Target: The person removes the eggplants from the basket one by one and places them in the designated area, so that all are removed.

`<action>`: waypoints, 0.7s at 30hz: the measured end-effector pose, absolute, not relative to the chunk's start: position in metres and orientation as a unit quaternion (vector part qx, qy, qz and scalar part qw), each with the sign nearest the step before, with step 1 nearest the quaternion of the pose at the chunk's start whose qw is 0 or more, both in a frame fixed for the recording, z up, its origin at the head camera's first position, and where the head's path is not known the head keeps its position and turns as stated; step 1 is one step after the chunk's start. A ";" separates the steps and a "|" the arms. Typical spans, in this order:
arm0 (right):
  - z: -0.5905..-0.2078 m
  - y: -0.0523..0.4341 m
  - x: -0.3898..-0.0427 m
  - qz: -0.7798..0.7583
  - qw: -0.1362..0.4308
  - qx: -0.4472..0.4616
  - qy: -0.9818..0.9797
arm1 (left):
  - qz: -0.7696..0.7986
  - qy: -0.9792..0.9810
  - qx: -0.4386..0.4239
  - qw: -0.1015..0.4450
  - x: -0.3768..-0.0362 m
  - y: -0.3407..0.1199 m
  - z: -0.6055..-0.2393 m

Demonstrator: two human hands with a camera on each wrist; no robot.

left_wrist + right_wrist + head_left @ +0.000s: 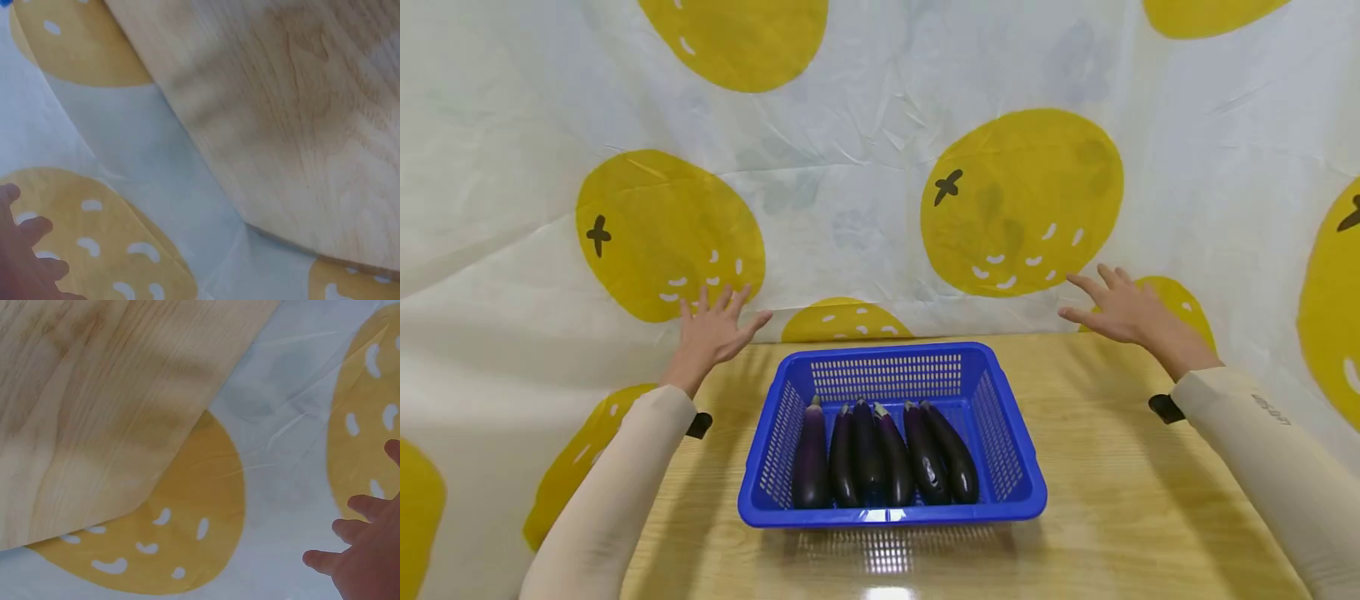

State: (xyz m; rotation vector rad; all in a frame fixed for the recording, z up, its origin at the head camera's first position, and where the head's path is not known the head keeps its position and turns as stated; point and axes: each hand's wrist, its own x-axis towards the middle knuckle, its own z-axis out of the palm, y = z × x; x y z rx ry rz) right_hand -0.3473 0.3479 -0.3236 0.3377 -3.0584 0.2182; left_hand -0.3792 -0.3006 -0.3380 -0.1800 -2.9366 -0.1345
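Note:
A blue plastic basket [891,518] with slotted walls stands in the middle of the table. Several dark purple eggplants [869,454] lie side by side in it, stem ends toward the back. My left hand [711,333] is held up to the left of the basket, fingers spread, touching nothing. On the other side my right hand [1123,308] hovers beyond the basket's right back corner, also spread and without anything in it. The left wrist view catches the fingers [37,231] at its lower left; in the right wrist view the fingers [356,531] show at lower right.
The light wooden table [1120,467] reaches back to a hanging white cloth [850,200] printed with big yellow fruit shapes. Table corners and edges show in both wrist views. A dark band piece [1167,408] sits at the right wrist, another [699,425] at the left.

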 end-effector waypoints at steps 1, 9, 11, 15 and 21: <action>-0.323 0.345 -0.346 0.070 0.028 0.114 -0.991 | -0.048 -0.992 -0.060 0.099 -0.378 -0.299 -0.339; -0.309 0.306 -0.336 0.081 0.034 0.159 -0.983 | -0.111 -0.985 -0.064 0.112 -0.361 -0.291 -0.343; -0.305 0.294 -0.332 0.080 0.037 0.173 -0.981 | -0.141 -0.981 -0.067 0.112 -0.357 -0.289 -0.344; -0.295 0.270 -0.325 0.078 0.039 0.199 -0.976 | -0.221 -0.966 -0.080 0.107 -0.350 -0.287 -0.350; -0.285 0.233 -0.317 0.105 0.023 0.233 -0.967 | -0.344 -0.928 -0.100 0.098 -0.340 -0.279 -0.360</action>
